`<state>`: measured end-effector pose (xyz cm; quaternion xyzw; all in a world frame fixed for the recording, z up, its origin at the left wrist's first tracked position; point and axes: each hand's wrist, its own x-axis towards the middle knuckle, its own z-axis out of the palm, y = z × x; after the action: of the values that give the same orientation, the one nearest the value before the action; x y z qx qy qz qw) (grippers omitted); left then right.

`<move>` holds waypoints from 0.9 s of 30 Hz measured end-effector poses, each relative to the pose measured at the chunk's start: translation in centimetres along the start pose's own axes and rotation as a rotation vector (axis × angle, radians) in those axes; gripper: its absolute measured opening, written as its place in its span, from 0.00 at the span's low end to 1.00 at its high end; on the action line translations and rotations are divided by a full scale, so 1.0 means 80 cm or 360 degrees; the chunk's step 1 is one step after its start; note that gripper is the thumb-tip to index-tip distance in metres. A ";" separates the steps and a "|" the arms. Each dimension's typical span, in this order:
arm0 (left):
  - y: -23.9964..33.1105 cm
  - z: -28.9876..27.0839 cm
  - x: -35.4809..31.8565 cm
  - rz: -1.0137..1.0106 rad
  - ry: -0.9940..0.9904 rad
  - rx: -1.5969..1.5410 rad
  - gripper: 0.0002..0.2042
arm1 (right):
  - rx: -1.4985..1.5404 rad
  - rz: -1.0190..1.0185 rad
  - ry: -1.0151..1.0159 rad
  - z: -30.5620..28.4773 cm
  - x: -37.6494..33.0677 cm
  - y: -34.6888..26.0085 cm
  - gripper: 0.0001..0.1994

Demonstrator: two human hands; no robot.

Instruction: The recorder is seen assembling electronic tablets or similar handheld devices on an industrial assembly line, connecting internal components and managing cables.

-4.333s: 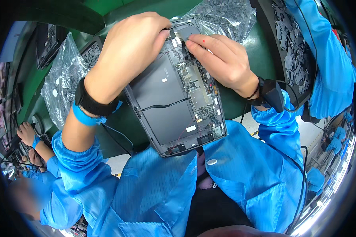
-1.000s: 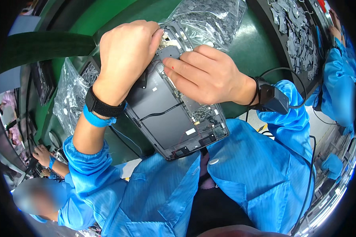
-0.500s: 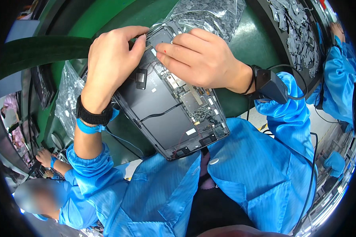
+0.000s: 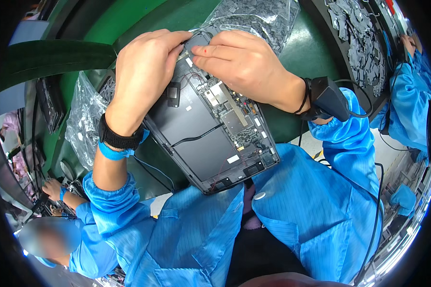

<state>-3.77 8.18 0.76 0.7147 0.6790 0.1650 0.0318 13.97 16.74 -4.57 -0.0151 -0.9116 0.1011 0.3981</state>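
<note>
I see the open tablet [image 4: 203,155] over the near edge of the desk [image 4: 301,64], far end clamped by the left hand [image 4: 146,71], seemingly for steadiness, while the right hand [image 4: 254,67] touches there, its fingers' grip hidden.

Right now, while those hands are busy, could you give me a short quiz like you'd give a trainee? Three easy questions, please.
1. True or false: the left hand and the right hand are both at the end of the opened device away from the blue coat.

2. Which shows over the device's flat dark area, close to the left hand?
A) a screwdriver
B) a small black part
C) a pair of scissors

3. What colour are the pieces in the clear bag beyond the device?

Key: 1. True. 2. B. 3. Dark gray.
</note>
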 end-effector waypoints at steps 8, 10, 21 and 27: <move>-0.006 0.002 -0.002 0.0094 0.0030 0.0042 0.11 | -0.0106 -0.0017 -0.0338 -0.017 0.016 0.004 0.06; -0.005 0.003 -0.003 0.0102 0.0047 0.0028 0.13 | -0.0174 -0.0195 -0.0361 -0.019 0.019 0.010 0.09; -0.009 0.013 -0.019 0.0182 0.0141 0.0115 0.14 | -0.0010 0.0043 -0.0499 -0.019 0.004 0.004 0.11; 0.025 -0.011 -0.068 0.0005 0.0299 -0.0059 0.14 | 0.0350 0.0548 -0.0343 -0.008 0.009 0.024 0.19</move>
<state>-2.27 2.51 1.10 0.6963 0.6748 0.2438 -0.0191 13.85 18.82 -3.99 -0.1161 -0.9163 0.2675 0.2745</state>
